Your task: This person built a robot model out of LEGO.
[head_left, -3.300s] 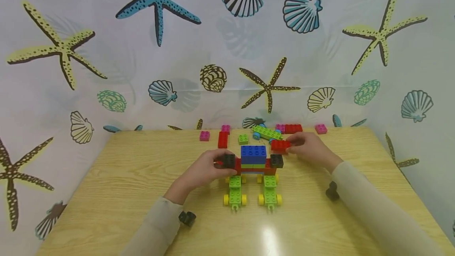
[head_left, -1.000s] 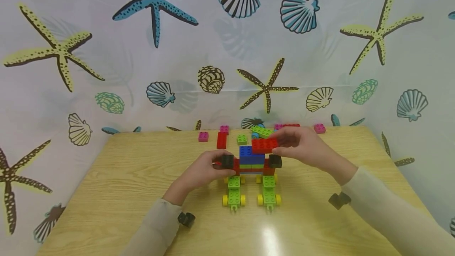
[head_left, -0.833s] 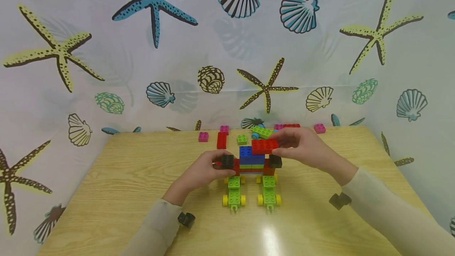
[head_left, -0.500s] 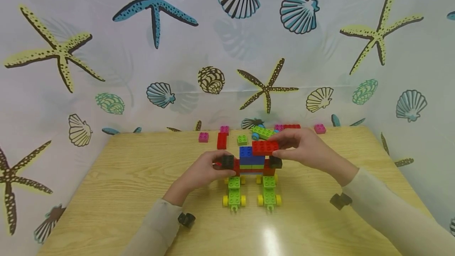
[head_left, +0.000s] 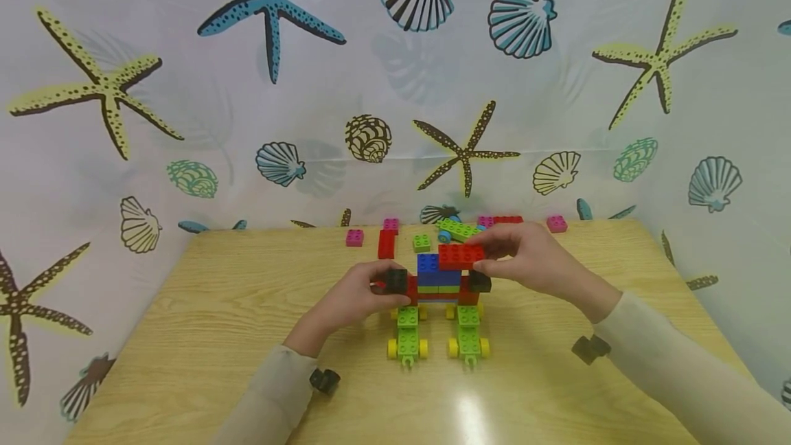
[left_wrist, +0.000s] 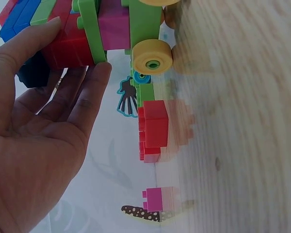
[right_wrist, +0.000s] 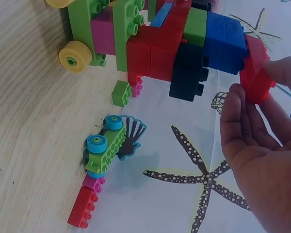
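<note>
A model of toy building bricks stands on two green wheeled bases [head_left: 408, 340] with yellow wheels. Above them come red bricks [right_wrist: 153, 53], a green layer and a blue top [head_left: 428, 264], with a black brick [head_left: 479, 281] at the right side and another black brick [head_left: 397, 281] at the left. My left hand [head_left: 355, 296] grips the model's left side, thumb on a red brick in the left wrist view. Between thumb and fingers, my right hand [head_left: 534, 258] pinches a red brick [head_left: 460, 257], which overlaps the right part of the blue top and juts out past it.
Along the wooden table's [head_left: 259, 307] back edge lie loose pieces: a red brick [head_left: 386, 244], a small green brick [head_left: 421, 243], a green car base [head_left: 456, 229] with blue wheels, and several pink bricks [head_left: 557, 224]. A patterned cloth [head_left: 327, 88] hangs behind.
My right hand has brought the red brick from behind the model's right side, leftward and up to the blue top. In the last second it barely moves. My left hand keeps its grip throughout.
</note>
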Demonstrator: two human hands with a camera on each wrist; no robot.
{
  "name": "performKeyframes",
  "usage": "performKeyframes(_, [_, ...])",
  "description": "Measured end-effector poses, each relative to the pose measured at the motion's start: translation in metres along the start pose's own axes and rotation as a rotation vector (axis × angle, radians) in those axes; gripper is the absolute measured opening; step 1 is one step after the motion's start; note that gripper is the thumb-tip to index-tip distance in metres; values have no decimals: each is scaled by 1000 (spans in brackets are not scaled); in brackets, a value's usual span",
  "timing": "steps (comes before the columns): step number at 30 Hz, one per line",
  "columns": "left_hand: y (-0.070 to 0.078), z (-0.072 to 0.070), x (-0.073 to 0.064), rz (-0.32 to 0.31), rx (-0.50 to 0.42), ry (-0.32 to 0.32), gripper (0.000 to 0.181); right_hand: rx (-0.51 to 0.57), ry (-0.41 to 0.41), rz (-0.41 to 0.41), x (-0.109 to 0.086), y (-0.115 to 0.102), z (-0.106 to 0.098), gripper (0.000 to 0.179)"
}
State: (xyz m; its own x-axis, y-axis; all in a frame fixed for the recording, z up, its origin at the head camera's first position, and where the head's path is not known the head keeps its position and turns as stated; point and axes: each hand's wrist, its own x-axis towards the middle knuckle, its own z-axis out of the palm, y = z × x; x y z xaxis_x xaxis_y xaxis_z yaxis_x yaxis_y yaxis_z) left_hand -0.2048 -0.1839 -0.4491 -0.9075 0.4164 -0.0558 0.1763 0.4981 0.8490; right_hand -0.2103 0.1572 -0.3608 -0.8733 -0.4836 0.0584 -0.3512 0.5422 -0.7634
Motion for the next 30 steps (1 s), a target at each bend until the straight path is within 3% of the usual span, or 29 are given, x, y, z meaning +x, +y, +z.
performKeyframes(21, [-1,-1,1,5,-1,-12,42,-1,-5,34,3,0,0,35])
performKeyframes(30, [1,0,0,-10,2,-5,42,-32,-28,-30,6,-1,-2,32])
